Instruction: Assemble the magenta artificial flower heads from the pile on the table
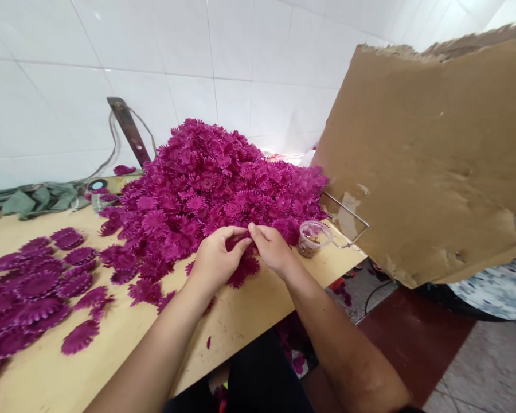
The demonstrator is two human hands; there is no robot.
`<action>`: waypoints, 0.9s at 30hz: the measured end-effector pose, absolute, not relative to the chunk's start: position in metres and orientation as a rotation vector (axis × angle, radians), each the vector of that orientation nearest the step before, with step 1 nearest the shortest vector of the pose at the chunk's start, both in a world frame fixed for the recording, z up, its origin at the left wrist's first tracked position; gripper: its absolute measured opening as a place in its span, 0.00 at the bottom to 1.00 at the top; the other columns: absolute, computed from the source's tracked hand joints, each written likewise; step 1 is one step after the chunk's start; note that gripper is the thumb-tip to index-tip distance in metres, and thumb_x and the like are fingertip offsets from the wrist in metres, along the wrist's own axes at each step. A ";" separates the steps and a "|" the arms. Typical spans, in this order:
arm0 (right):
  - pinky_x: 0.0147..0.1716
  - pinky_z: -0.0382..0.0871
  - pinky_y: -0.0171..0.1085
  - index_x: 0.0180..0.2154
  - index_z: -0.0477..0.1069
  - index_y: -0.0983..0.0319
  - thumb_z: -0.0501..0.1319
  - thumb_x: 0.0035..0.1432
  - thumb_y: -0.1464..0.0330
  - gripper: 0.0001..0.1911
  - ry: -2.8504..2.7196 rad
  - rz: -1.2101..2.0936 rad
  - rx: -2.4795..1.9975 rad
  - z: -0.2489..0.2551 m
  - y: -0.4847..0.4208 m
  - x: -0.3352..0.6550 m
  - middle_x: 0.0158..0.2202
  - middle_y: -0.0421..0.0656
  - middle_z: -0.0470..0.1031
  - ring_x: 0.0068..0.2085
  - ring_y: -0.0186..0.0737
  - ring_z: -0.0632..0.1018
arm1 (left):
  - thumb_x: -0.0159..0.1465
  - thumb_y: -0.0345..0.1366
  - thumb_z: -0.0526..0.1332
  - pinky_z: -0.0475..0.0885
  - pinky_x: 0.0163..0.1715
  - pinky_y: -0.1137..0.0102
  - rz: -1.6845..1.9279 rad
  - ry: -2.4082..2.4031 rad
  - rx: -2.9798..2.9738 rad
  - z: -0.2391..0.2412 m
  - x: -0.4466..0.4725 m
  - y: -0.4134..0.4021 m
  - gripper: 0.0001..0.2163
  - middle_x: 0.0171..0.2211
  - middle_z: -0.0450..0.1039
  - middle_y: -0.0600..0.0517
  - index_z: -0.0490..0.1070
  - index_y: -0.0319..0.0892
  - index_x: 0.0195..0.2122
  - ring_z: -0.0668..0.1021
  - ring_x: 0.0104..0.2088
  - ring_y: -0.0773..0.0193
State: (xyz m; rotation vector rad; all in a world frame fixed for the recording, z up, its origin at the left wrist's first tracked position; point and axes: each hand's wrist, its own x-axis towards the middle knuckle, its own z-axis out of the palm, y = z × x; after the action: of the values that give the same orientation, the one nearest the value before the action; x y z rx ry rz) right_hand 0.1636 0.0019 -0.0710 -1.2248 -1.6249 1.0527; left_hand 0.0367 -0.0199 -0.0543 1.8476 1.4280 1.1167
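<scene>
My left hand (217, 255) and my right hand (270, 246) meet over the table, fingertips pinched together. A bit of magenta shows at the fingertips, seemingly a flower piece mostly hidden by my fingers. Right below them is a scalloped magenta flower piece (244, 271); whether it touches my fingers I cannot tell. Behind my hands rises a large heap of loose magenta flower pieces (210, 183). Beside my right hand stands a small clear plastic cup (315, 236) with brownish bits inside.
Stacked flower pieces (36, 287) cover the left of the pale tabletop (124, 367). Green cloth (43, 198) and an upright metal bar (129, 131) are by the tiled wall. A large cardboard sheet (430, 155) leans at the right, near a bent wire (348, 209) at the table edge.
</scene>
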 end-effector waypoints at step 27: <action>0.25 0.52 0.33 0.18 0.57 0.62 0.53 0.53 0.64 0.14 -1.761 0.816 -1.324 -0.071 -0.012 0.168 0.17 0.35 0.58 0.22 0.30 0.61 | 0.55 0.38 0.55 0.67 0.49 0.61 1.252 1.710 2.062 -0.054 0.010 -0.019 0.11 0.40 0.75 0.48 0.74 0.43 0.34 0.75 0.42 0.57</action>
State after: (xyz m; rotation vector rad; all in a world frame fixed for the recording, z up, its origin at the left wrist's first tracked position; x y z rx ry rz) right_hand 0.1683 -0.0120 -0.0705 -1.3238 -1.7608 0.8161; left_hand 0.0104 -0.0187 -0.0544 2.0615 1.7105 1.2524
